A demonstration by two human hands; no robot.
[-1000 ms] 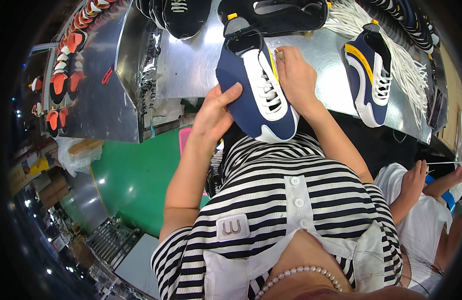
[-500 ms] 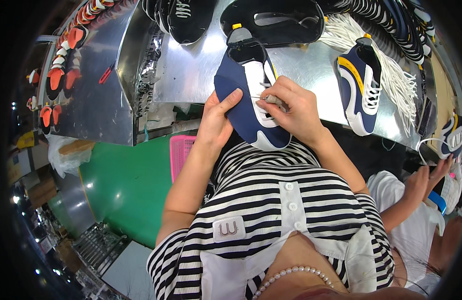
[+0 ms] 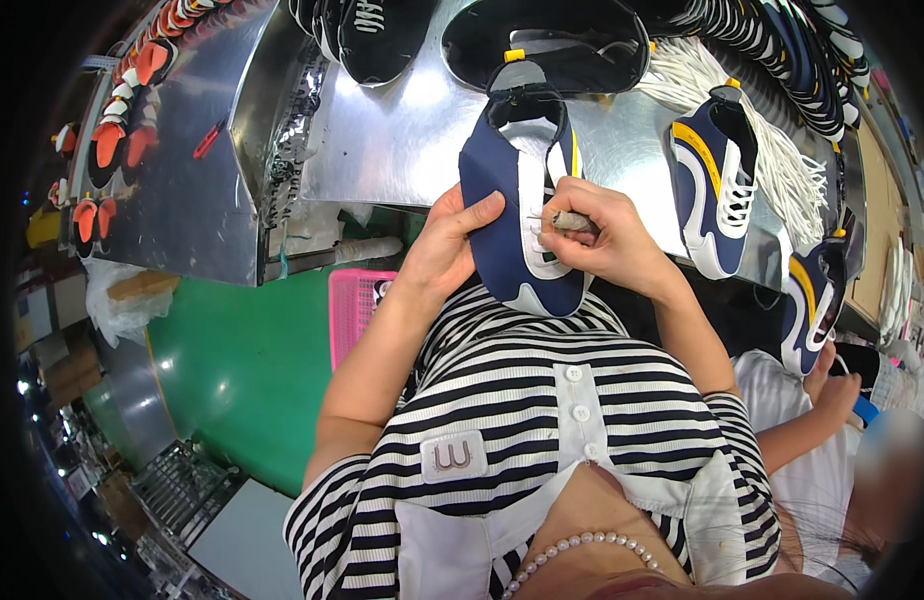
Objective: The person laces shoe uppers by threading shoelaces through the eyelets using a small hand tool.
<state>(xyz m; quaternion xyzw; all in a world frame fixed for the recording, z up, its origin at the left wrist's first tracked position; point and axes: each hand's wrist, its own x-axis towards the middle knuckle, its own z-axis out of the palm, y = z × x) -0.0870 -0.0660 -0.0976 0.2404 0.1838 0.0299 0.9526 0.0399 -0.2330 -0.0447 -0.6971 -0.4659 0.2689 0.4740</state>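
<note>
A: Your left hand (image 3: 447, 248) is gripping the navy-and-white sneaker upper (image 3: 497, 240) by its navy flank, thumb pressing on the outer face. What are the other fingers doing?

B: They're going behind the upper, so I cannot tell how they're sitting. Your right hand (image 3: 612, 238), though, is pinching a stubby tool handle (image 3: 574, 222) between thumb and fingers, right at the white lacing panel (image 3: 534, 195)!

A: And where are you holding that upper?

B: Out in front of your striped shirt (image 3: 522, 370), by the near edge of the metal table (image 3: 382, 150). The toe is pointing toward you, and the yellow heel tab (image 3: 515, 56) is showing at the far end.

A: Just past that tab, a black shoe piece (image 3: 542, 68) is lying on the metal.

B: To your right, a second sneaker upper (image 3: 702, 185) is resting beside a bundle of white laces (image 3: 782, 165).

A: Further right, another worker's hand (image 3: 835, 392) is showing near the toe of a similar upper (image 3: 804, 310).

B: Over on your left, a small red tool (image 3: 209, 140) is lying on the sheet metal, and a pink basket (image 3: 350, 310) is sitting lower down, near your left forearm.
</note>
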